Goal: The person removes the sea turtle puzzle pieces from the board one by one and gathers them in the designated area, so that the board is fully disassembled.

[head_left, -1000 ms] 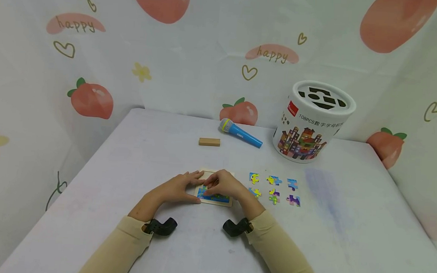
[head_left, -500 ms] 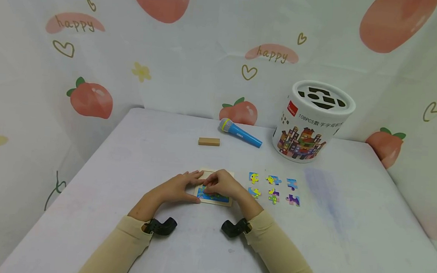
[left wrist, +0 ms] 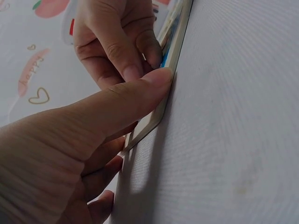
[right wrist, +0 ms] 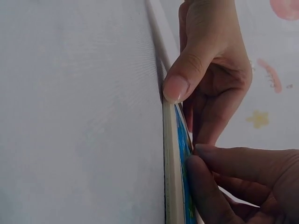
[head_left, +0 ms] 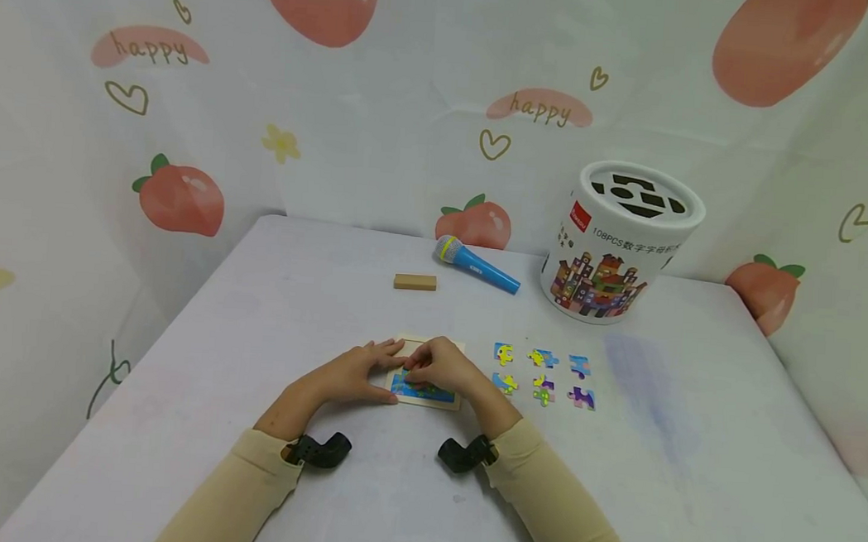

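A small puzzle in a pale wooden frame (head_left: 452, 405) lies on the table, its lower part filled with blue pieces (head_left: 427, 392). My left hand (head_left: 353, 374) rests along the left side, fingers stretched to the far corner and thumb (left wrist: 156, 79) pressing the near rim. Over the picture area, my right hand (head_left: 446, 365) has thumb and fingertips drawn together at a puzzle piece, which they mostly hide. In the right wrist view these fingertips (right wrist: 196, 163) sit right at the blue surface. Several loose puzzle pieces (head_left: 582, 398) lie in two rows to the right.
Behind the frame lies a brown wooden block (head_left: 415, 282). Farther back is a blue toy microphone (head_left: 482, 268), with a large white block tub (head_left: 607, 248) to its right. A printed curtain (head_left: 383, 135) hangs behind the white table (head_left: 291, 295).
Hardly anything differs: the right wrist has shifted very slightly left, while both hands stay at the puzzle frame and the loose pieces lie where they were.
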The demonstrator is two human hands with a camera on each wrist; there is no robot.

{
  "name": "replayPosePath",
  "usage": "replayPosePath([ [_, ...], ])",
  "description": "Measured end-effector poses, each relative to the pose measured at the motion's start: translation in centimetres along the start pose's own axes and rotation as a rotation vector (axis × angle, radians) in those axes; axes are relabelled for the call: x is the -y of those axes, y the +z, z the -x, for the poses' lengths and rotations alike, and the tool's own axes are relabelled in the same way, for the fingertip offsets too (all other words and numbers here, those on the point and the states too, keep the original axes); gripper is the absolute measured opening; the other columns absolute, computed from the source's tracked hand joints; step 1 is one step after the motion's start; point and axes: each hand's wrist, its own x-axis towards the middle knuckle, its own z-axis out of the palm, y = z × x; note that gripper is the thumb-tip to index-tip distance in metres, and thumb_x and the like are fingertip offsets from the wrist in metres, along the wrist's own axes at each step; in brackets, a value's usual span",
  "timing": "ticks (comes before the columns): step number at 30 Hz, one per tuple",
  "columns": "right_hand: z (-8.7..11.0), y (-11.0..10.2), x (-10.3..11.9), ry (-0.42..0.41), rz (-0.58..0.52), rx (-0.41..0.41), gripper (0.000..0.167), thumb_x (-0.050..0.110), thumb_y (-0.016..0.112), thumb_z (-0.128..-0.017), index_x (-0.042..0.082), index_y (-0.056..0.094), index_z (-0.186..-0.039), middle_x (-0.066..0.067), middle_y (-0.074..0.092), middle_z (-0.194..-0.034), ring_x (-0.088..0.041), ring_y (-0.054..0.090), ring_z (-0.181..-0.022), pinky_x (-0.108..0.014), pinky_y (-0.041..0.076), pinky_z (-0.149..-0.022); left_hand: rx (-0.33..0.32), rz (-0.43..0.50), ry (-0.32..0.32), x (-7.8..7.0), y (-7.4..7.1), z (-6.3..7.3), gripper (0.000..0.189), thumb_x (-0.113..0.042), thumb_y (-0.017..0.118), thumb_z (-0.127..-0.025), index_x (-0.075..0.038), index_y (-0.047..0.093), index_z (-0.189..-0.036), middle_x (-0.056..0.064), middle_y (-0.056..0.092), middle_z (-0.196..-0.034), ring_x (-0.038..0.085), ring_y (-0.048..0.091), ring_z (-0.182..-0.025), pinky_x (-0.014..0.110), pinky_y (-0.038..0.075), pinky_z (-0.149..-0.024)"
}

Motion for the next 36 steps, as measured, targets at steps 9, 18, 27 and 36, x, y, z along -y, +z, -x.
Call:
replayPosePath([
  [9,-0.03,-0.05,-0.05,-0.024,0.001,0.014,0.014,0.001,0.066,-0.084,-0.007,0.068,-0.095,-0.014,0.069,-0.088,-0.005,0.059,-0.063,-0.021,0.054,-0.062,-0.001,-0.001,0.007,0.17,0.02,0.02,0.065,-0.033,0.074,-0.079,-0.008,0.051,-0.134,0.011,0.028,-0.152,0.050,0.018,-0.137,0.061,0.018,-0.110],
  [18,-0.01,0.06,0.02,-0.014,-0.007,0.015,0.012,0.001,0.066,-0.083,-0.004,0.063,-0.093,-0.007,0.059,-0.082,-0.009,0.055,-0.066,-0.019,0.051,-0.060,-0.003,0.006,0.000,0.16,0.10,0.02,0.067,-0.035,0.073,-0.079,-0.007,0.050,-0.135,0.012,0.028,-0.152,0.053,0.018,-0.135,0.064,0.017,-0.109],
  [27,-0.08,0.21,-0.13,-0.010,-0.096,0.023,0.012,-0.001,0.062,-0.085,-0.004,0.057,-0.096,-0.003,0.056,-0.077,-0.010,0.056,-0.064,-0.021,0.053,-0.060,0.001,0.002,0.000,0.06,0.03,0.01,0.065,-0.035,0.073,-0.079,-0.005,0.053,-0.132,0.013,0.028,-0.152,0.051,0.018,-0.137,0.063,0.016,-0.110],
  [36,0.36,-0.16,-0.33,0.027,-0.162,-0.005,0.013,0.003,0.061,-0.088,-0.002,0.058,-0.099,-0.005,0.057,-0.080,-0.011,0.060,-0.067,-0.025,0.056,-0.064,0.003,-0.006,0.003,0.00,-0.03,0.14,0.065,-0.036,0.072,-0.080,-0.008,0.051,-0.134,0.010,0.027,-0.153,0.051,0.018,-0.136,0.063,0.016,-0.110],
])
